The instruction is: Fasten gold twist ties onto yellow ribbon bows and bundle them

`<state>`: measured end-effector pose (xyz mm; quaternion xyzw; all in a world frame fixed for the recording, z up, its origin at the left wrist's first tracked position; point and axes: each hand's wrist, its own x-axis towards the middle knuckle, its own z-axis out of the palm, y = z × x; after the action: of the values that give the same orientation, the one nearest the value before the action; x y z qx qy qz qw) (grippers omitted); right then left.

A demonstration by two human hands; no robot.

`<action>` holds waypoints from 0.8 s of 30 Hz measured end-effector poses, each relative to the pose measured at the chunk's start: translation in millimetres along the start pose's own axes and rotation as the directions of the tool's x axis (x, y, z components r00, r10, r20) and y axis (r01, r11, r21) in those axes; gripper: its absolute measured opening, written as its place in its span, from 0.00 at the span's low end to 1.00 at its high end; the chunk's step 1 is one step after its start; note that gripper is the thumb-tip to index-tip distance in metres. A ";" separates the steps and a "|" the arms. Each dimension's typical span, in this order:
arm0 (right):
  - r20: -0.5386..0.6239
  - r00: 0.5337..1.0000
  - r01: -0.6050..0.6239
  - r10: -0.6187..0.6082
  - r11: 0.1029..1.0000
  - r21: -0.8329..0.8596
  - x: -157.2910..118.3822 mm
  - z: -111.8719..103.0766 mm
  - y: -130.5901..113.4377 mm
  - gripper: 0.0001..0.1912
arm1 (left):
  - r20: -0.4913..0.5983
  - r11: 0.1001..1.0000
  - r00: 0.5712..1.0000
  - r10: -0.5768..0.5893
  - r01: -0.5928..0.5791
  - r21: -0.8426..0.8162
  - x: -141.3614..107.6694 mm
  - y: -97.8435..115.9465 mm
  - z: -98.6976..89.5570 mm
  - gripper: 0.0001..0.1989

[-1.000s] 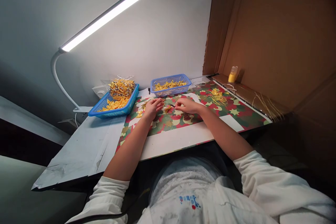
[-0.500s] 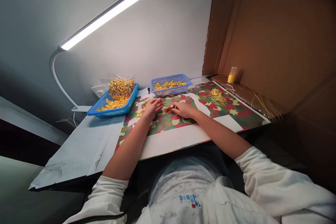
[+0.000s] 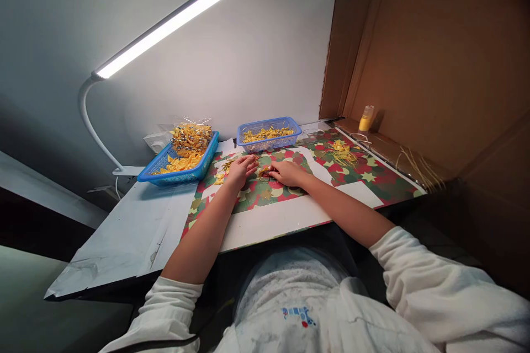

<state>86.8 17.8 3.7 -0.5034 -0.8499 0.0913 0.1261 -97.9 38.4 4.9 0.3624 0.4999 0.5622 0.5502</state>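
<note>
My left hand [image 3: 242, 171] is over the patterned sheet, its thumb and forefinger pinched together and its other fingers loosely curled. What it pinches is too small to make out. To its right, my right hand [image 3: 286, 172] is closed in a pinch on a thin golden cord [image 3: 263, 179], which forms a small loop at the fingertips. Behind and left of my left hand lies a bunch of golden cords [image 3: 227, 166]. A small yellow ribbon-like piece [image 3: 219, 179] is beside my left wrist.
At the left stands a blue basket [image 3: 199, 171] of yellow pieces. Another basket [image 3: 269, 145], with corded yellow pieces, is at the back. A corded yellow bundle [image 3: 343, 153] lies right, near a yellow bottle [image 3: 366, 119]. A lit lamp [image 3: 169, 25] hangs above; cardboard [image 3: 434, 55] borders the right.
My right hand has shifted very slightly, and the cord loop at its fingertips shows more plainly. My left hand stays almost in the same place.
</note>
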 end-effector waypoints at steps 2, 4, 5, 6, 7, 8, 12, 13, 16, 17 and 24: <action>-0.004 1.000 0.002 -0.002 1.000 0.001 0.1 0.2 0.2 0.13 | 0.001 1.000 1.000 -0.002 0.002 -0.004 -1.1 0.4 0.7 0.15; -0.003 1.000 0.002 -0.002 1.000 0.010 0.3 0.1 1.1 0.13 | 0.001 1.000 1.000 -0.007 0.007 -0.010 -2.2 1.2 1.6 0.16; -0.001 1.000 0.001 -0.001 1.000 0.014 0.4 -0.1 1.7 0.14 | 0.004 1.000 1.000 -0.011 0.011 -0.011 -2.6 1.7 2.0 0.16; -0.002 1.000 0.001 -0.001 1.000 0.017 0.4 -0.4 2.4 0.14 | 0.007 1.000 1.000 -0.015 0.015 -0.010 -2.9 2.2 2.5 0.16; -0.003 1.000 0.000 0.000 1.000 0.019 0.4 -0.7 3.0 0.14 | 0.012 1.000 1.000 -0.020 0.020 -0.006 -3.1 2.6 2.9 0.16; -0.006 1.000 -0.001 0.001 1.000 0.019 0.4 -0.9 3.4 0.14 | 0.017 1.000 1.000 -0.025 0.025 -0.001 -3.2 2.9 3.3 0.16; -0.014 1.000 -0.003 0.004 1.000 0.027 0.4 -0.4 4.4 0.14 | 0.028 0.999 0.999 -0.032 0.032 0.007 -3.0 3.3 3.8 0.17; -0.014 1.000 0.000 0.001 0.999 0.032 0.6 0.1 4.6 0.14 | 0.032 0.999 0.999 -0.032 0.032 0.006 -2.9 3.2 3.7 0.17; -0.017 1.000 0.009 -0.009 0.999 0.038 1.1 1.8 5.1 0.14 | 0.045 1.000 0.999 -0.030 0.030 0.007 -2.9 2.7 3.4 0.18; -0.019 1.000 0.011 -0.010 0.999 0.036 1.2 2.3 5.2 0.14 | 0.050 1.000 0.998 -0.029 0.029 0.009 -2.9 2.6 3.3 0.19; -0.037 0.999 0.023 -0.022 0.999 0.033 1.0 1.3 1.6 0.14 | 0.082 1.000 0.997 -0.014 0.013 0.006 -2.1 1.0 2.0 0.19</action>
<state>87.2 19.4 2.1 -0.4932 -0.8514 0.0949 0.1512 -95.9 36.8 6.6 0.3834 0.4807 0.5417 0.5731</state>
